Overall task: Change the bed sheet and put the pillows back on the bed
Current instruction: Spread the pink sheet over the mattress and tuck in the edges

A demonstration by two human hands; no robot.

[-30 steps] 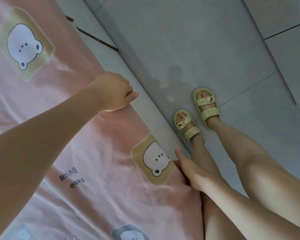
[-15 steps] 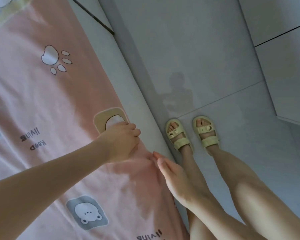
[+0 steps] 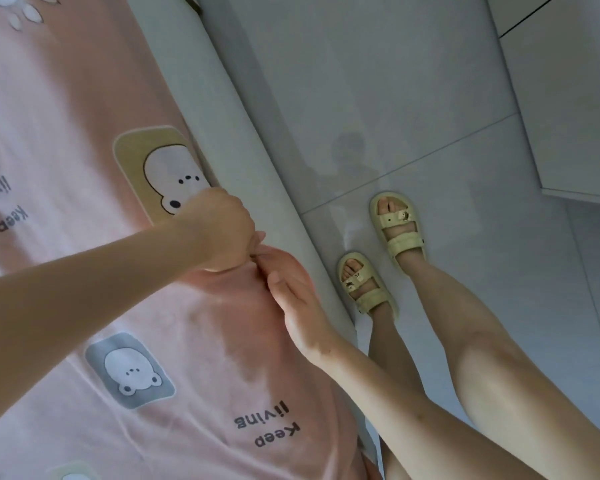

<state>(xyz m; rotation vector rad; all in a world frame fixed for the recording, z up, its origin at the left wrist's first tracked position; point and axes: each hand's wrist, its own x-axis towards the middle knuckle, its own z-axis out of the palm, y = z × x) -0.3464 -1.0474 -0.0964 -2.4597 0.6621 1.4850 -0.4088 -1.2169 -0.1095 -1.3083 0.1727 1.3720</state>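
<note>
A pink bed sheet (image 3: 66, 133) printed with bears, paws and "Keep living" covers the bed on the left. My left hand (image 3: 222, 233) is balled into a fist and grips the sheet's edge at the bedside, just below a yellow bear patch (image 3: 153, 168). My right hand (image 3: 291, 299) comes in from the lower right, its fingertips meeting the left fist, and pinches the same edge of the sheet. The pale side of the mattress (image 3: 253, 161) shows bare beside the sheet. No pillows are in view.
I stand close against the bed, my feet in yellow sandals (image 3: 395, 226) on the grey tiled floor (image 3: 378, 81). A white panel or cabinet base (image 3: 575, 116) runs along the upper right.
My left hand slid back along the sheet's edge toward me and now meets my right hand. The right hand rose from lying flat by the edge to pinching it. One foot stepped forward.
</note>
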